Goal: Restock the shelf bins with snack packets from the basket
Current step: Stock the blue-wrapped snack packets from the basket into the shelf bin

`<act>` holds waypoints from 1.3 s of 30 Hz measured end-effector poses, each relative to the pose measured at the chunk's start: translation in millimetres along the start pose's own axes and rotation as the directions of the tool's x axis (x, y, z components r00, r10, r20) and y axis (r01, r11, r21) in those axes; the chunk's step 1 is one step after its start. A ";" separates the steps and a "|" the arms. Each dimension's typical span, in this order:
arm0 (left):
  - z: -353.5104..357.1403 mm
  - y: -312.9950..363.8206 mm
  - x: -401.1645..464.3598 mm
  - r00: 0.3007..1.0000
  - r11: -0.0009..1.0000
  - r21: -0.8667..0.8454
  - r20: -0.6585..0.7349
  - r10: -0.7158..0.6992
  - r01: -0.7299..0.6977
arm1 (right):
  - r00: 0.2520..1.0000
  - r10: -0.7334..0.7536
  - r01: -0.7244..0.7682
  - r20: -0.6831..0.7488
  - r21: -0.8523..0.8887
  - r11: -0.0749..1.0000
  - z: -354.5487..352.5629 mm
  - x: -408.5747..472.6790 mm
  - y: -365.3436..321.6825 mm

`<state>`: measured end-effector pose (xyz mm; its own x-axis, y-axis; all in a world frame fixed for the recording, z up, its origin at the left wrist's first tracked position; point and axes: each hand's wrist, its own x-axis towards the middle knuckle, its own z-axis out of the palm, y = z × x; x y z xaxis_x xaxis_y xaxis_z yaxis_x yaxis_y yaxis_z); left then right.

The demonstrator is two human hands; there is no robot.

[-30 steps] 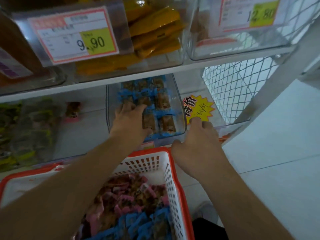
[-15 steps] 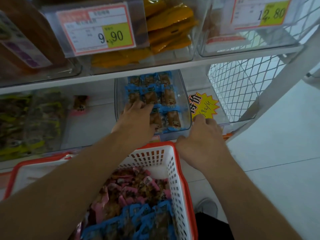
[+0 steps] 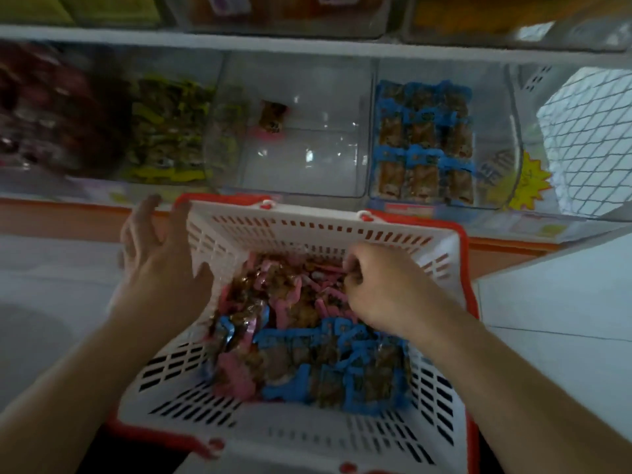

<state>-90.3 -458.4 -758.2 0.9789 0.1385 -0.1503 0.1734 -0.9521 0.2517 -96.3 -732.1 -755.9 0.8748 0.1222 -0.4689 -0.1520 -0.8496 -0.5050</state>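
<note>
A white basket (image 3: 307, 436) with a red rim sits below me, holding pink snack packets (image 3: 290, 292) at its far end and blue snack packets (image 3: 328, 364) nearer me. My right hand (image 3: 383, 292) is inside the basket, its fingers curled into the pink packets and gripping some. My left hand (image 3: 160, 261) lies against the basket's far left corner with straight fingers, thumb over the wall. On the shelf, a clear bin (image 3: 372, 131) holds rows of blue packets. The middle bin (image 3: 307, 159) holds a single pink packet (image 3: 272, 118).
Left of the middle bin is a bin of yellow-green packets (image 3: 171, 131), and dark red packets (image 3: 44, 107) lie further left. A yellow starburst tag (image 3: 528, 183) and white wire mesh (image 3: 588, 142) stand at the shelf's right end. Pale floor tiles (image 3: 564, 302) lie on the right.
Both hands have come back from the blue-packet bin to the basket. My right hand has dug into the pink packets and my left has gone to the basket's corner. The view has tilted down.
</note>
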 end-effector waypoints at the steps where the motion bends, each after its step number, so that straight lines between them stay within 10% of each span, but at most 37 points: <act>1: 1.0 -12.4 0.0 0.995 0.996 -0.007 0.053 -0.085 0.086 | 0.998 -0.021 0.024 0.061 -0.053 0.998 15.5 1.1 -7.1; 7: 13.9 -45.1 19.5 0.876 0.935 -0.110 0.402 -0.268 0.337 | 0.908 -0.108 0.202 0.404 -0.198 0.959 102.2 14.6 -24.3; 14: -3.1 -37.2 26.5 0.833 0.943 -0.048 0.485 -0.267 0.330 | 0.907 -0.216 0.345 0.363 -0.342 0.874 148.9 15.8 -19.4; 23: -22.3 -6.4 28.0 0.998 0.974 -0.225 0.058 0.015 -0.002 | 0.954 0.016 -0.109 0.298 0.300 0.948 96.5 37.0 -38.7; 28: -13.2 12.3 29.2 0.924 0.902 -0.430 0.359 0.130 0.040 | 0.972 -0.121 -0.047 0.200 0.672 0.739 36.8 39.9 -39.4; 34: -9.1 31.7 18.4 0.731 0.717 -0.664 0.595 0.334 0.213 | 0.961 -0.276 0.209 -0.019 0.707 0.676 -2.6 33.0 -20.1; 39: -1.4 51.0 12.3 0.826 0.658 -0.734 0.469 0.313 0.167 | 0.970 -0.216 0.225 -0.114 0.758 0.612 -14.4 28.6 -5.5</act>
<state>-69.3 -505.0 -745.9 0.8121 -0.3112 -0.4936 0.3572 -0.4038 0.8422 -63.8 -731.3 -756.1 0.9335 0.2437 -0.2631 -0.2446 -0.1040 -0.9640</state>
